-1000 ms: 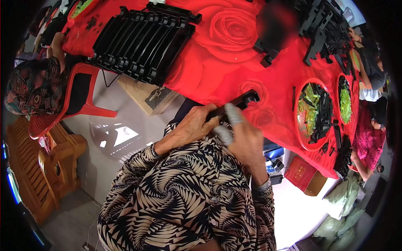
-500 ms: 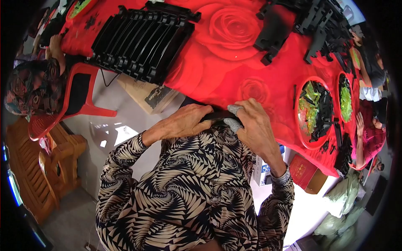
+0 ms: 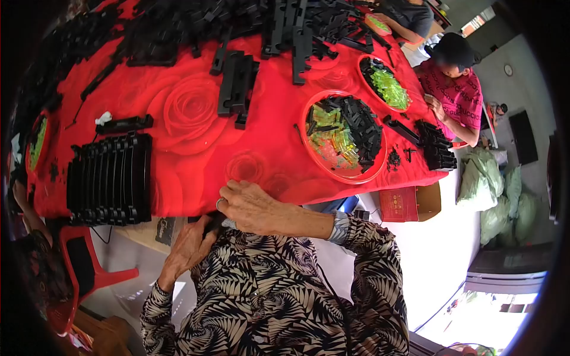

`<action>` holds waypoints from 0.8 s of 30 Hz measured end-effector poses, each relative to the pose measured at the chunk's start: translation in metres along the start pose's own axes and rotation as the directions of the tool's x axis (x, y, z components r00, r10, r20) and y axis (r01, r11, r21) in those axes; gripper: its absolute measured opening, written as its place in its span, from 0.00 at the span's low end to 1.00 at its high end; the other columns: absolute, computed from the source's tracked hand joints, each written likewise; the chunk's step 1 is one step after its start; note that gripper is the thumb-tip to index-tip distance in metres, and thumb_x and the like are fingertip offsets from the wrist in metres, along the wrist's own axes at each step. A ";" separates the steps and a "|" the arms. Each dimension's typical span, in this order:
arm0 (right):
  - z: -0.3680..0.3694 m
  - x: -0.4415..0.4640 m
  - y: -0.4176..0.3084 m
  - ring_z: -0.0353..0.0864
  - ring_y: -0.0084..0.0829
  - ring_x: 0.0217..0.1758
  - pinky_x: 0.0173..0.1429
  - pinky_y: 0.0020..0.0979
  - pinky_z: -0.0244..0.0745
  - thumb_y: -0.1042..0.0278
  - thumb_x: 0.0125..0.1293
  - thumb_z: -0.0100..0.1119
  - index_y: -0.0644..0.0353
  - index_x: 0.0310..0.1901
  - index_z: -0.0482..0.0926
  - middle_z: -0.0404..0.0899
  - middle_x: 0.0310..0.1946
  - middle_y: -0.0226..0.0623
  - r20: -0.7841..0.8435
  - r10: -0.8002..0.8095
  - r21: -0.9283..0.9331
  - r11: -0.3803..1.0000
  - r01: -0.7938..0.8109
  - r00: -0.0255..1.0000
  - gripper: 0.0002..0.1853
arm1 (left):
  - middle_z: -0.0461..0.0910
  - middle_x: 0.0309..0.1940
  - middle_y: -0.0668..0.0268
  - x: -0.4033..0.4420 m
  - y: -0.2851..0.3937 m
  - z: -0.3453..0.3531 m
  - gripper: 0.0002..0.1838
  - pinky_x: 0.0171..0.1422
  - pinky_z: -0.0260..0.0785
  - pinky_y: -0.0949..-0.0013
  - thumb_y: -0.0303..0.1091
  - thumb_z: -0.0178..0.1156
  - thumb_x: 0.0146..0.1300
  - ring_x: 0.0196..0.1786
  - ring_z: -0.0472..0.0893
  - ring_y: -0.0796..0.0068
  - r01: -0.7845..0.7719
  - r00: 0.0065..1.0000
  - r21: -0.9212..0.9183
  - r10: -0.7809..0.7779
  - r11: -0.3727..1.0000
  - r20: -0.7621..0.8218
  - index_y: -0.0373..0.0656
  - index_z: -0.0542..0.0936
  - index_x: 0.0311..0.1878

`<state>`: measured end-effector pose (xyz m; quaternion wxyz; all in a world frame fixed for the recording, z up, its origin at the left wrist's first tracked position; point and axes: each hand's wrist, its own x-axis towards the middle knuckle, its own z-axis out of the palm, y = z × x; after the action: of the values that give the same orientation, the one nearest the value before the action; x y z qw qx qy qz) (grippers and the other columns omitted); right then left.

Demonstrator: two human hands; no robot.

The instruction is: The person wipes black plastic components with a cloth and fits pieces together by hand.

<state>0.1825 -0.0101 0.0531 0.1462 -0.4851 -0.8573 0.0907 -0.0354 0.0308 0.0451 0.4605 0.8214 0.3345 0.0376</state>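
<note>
At the table's near edge, my left hand [image 3: 189, 246] has its fingers closed around a dark plastic piece [image 3: 212, 222], mostly hidden by both hands. Close beside it, my right hand [image 3: 252, 207] is bent into a closed grip, with a ring on one finger and grey coverings on the fingertips. What sits between its fingers is hidden from view. Ahead and to the left, several long black plastic parts [image 3: 110, 181] lie side by side in a row. Another black part [image 3: 237, 86] rests on the red tablecloth [image 3: 208, 151] beyond my hands.
A red basin [image 3: 351, 180] holds small green and black pieces; a second basin [image 3: 407, 107] stands behind it. Black parts [image 3: 196, 24] are heaped along the far side. A person in pink [image 3: 457, 98] sits at right. A red chair [image 3: 113, 277] stands at left.
My view has swung to the right, bringing more of the table and the person in pink into sight. My right hand has turned across toward my left, and the dark piece is more hidden.
</note>
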 end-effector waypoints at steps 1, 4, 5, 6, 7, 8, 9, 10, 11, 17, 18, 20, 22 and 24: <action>0.000 0.001 0.000 0.74 0.39 0.44 0.44 0.38 0.73 0.72 0.47 0.60 0.64 0.34 0.77 0.73 0.35 0.39 -0.011 0.008 -0.007 1.000 -0.008 1.000 0.11 | 0.76 0.26 0.40 0.000 0.001 0.000 0.14 0.38 0.68 0.49 0.30 0.53 0.63 0.34 0.77 0.37 -0.011 1.000 0.010 0.011 1.000 0.004 0.31 0.72 0.48; 0.002 0.001 -0.001 0.74 0.39 0.45 0.40 0.38 0.74 0.71 0.45 0.64 0.65 0.35 0.77 0.73 0.35 0.41 0.050 -0.009 -0.035 0.999 0.011 0.999 0.13 | 0.76 0.25 0.39 0.001 0.007 0.001 0.14 0.39 0.68 0.48 0.30 0.53 0.63 0.33 0.77 0.36 0.026 1.000 0.021 -0.025 0.999 -0.017 0.32 0.72 0.50; 0.003 0.001 -0.001 0.74 0.39 0.45 0.40 0.38 0.74 0.71 0.45 0.64 0.65 0.35 0.77 0.73 0.35 0.41 0.044 -0.002 -0.034 0.999 0.003 0.999 0.13 | 0.76 0.25 0.39 0.000 0.004 0.003 0.14 0.39 0.68 0.48 0.30 0.53 0.63 0.33 0.77 0.36 0.023 1.000 0.027 -0.023 0.999 -0.010 0.32 0.72 0.50; 0.004 0.000 0.000 0.75 0.39 0.44 0.38 0.37 0.74 0.71 0.45 0.64 0.65 0.35 0.77 0.73 0.34 0.41 0.017 -0.013 -0.037 0.999 0.014 1.000 0.13 | 0.76 0.25 0.39 0.000 0.000 0.007 0.15 0.39 0.68 0.47 0.30 0.53 0.62 0.33 0.77 0.36 -0.020 0.999 0.050 0.023 0.999 -0.047 0.32 0.72 0.50; 0.005 0.000 0.000 0.75 0.39 0.43 0.35 0.36 0.74 0.71 0.45 0.64 0.66 0.34 0.77 0.73 0.34 0.41 -0.008 -0.025 -0.040 0.999 0.024 1.000 0.13 | 0.76 0.25 0.39 0.000 -0.003 0.009 0.15 0.39 0.68 0.47 0.30 0.54 0.62 0.33 0.77 0.35 -0.062 0.994 0.072 0.068 0.995 -0.082 0.32 0.72 0.49; 0.007 0.000 -0.001 0.75 0.39 0.43 0.35 0.36 0.74 0.71 0.45 0.64 0.66 0.34 0.77 0.73 0.34 0.41 -0.010 -0.017 -0.037 0.999 0.017 1.000 0.13 | 0.76 0.25 0.39 0.000 -0.002 0.010 0.15 0.39 0.68 0.47 0.30 0.54 0.62 0.33 0.77 0.35 -0.063 0.995 0.074 0.068 0.995 -0.074 0.32 0.72 0.49; 0.009 0.003 -0.003 0.75 0.39 0.42 0.32 0.36 0.73 0.70 0.44 0.64 0.66 0.33 0.77 0.73 0.33 0.42 -0.012 -0.001 -0.036 0.999 0.001 1.000 0.14 | 0.76 0.25 0.39 0.000 0.000 0.011 0.15 0.38 0.69 0.47 0.30 0.54 0.61 0.33 0.77 0.35 -0.032 0.997 0.098 0.038 0.995 -0.063 0.32 0.72 0.49; 0.010 0.005 -0.004 0.75 0.39 0.41 0.29 0.36 0.73 0.70 0.43 0.63 0.67 0.33 0.77 0.73 0.31 0.42 -0.015 0.013 -0.036 0.999 -0.014 1.000 0.14 | 0.76 0.25 0.39 0.000 0.001 0.011 0.15 0.38 0.69 0.47 0.29 0.55 0.61 0.33 0.77 0.35 -0.001 0.998 0.123 0.008 0.992 -0.055 0.32 0.72 0.49; 0.012 0.007 -0.006 0.75 0.39 0.41 0.29 0.36 0.73 0.70 0.43 0.63 0.67 0.33 0.77 0.73 0.31 0.42 -0.016 0.016 -0.035 0.999 -0.016 1.000 0.14 | 0.76 0.25 0.39 0.000 0.000 0.011 0.15 0.38 0.69 0.47 0.29 0.55 0.61 0.33 0.77 0.35 -0.001 0.999 0.124 0.008 0.992 -0.052 0.32 0.72 0.49; 0.019 0.009 -0.005 0.76 0.39 0.39 0.28 0.38 0.74 0.67 0.39 0.64 0.68 0.31 0.78 0.75 0.29 0.44 0.037 0.030 -0.061 0.998 -0.027 0.999 0.16 | 0.75 0.24 0.38 0.003 0.005 0.008 0.16 0.37 0.69 0.47 0.29 0.55 0.60 0.32 0.78 0.36 0.002 1.000 0.125 0.001 0.992 -0.024 0.30 0.71 0.48; 0.021 0.009 -0.005 0.76 0.40 0.39 0.28 0.39 0.73 0.68 0.39 0.64 0.68 0.32 0.77 0.74 0.30 0.44 0.009 0.036 -0.046 0.998 -0.036 0.999 0.16 | 0.76 0.24 0.38 0.004 0.004 0.006 0.16 0.37 0.69 0.48 0.29 0.55 0.59 0.32 0.78 0.36 -0.019 1.000 0.127 0.022 0.992 -0.020 0.30 0.71 0.49; 0.023 0.010 -0.003 0.76 0.41 0.39 0.28 0.40 0.73 0.69 0.39 0.63 0.68 0.32 0.77 0.74 0.30 0.45 -0.031 0.038 -0.040 0.998 -0.039 0.999 0.16 | 0.76 0.24 0.38 0.004 0.003 0.005 0.16 0.37 0.70 0.48 0.29 0.56 0.59 0.32 0.78 0.36 -0.047 0.998 0.142 0.051 0.989 -0.024 0.30 0.71 0.49; 0.017 0.008 0.001 0.75 0.43 0.41 0.32 0.41 0.75 0.72 0.39 0.62 0.69 0.35 0.76 0.73 0.33 0.45 -0.037 0.023 0.092 0.996 -0.019 0.999 0.17 | 0.76 0.25 0.38 0.003 0.001 0.007 0.18 0.38 0.70 0.49 0.30 0.57 0.59 0.33 0.79 0.37 -0.103 0.993 0.088 0.108 0.991 -0.046 0.30 0.72 0.50; 0.008 0.001 0.002 0.75 0.44 0.43 0.36 0.41 0.75 0.73 0.40 0.62 0.69 0.36 0.76 0.73 0.35 0.45 -0.051 0.030 0.114 0.993 -0.024 0.998 0.18 | 0.77 0.27 0.38 -0.001 -0.001 0.009 0.18 0.38 0.70 0.50 0.30 0.57 0.60 0.34 0.80 0.38 -0.073 0.994 0.049 0.077 0.996 -0.076 0.30 0.72 0.50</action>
<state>0.1807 -0.0085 0.0455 0.1950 -0.4897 -0.8400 0.1284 -0.0337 0.0238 0.0390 0.4265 0.8416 0.3217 0.0790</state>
